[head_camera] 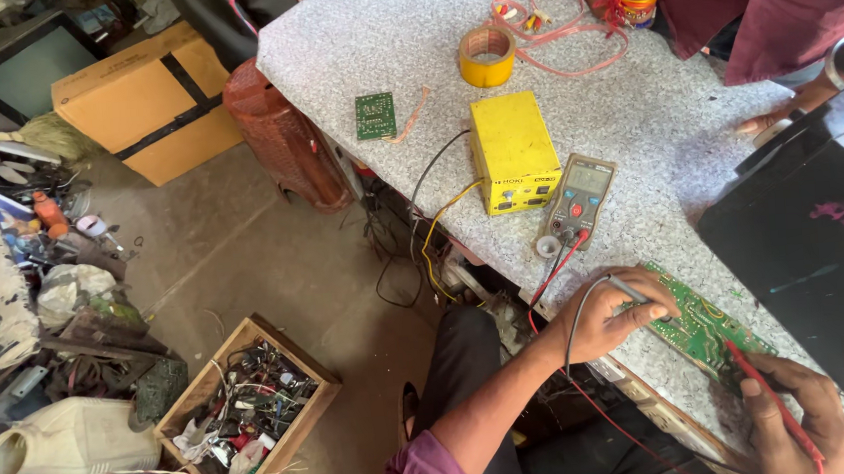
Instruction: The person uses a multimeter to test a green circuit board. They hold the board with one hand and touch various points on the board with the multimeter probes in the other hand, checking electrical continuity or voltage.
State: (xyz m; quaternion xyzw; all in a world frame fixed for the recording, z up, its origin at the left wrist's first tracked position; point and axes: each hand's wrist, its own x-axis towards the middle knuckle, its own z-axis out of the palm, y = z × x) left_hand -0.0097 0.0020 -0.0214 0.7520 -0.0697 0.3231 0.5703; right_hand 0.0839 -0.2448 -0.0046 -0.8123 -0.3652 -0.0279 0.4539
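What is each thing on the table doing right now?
Left hand: holds black probe on board.
Right hand: holds red probe on board.
Board: flat on table.
Meter: flat, leads plugged in.
Tape: flat, untouched.
Yellow box: wired up.

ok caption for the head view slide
Left hand and right hand press probes onto a green circuit board beside a multimeter.

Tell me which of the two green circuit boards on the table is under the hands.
The large green circuit board at the table's near edge: the left hand and right hand press probes onto it. The small green board lies untouched beside the tape roll.
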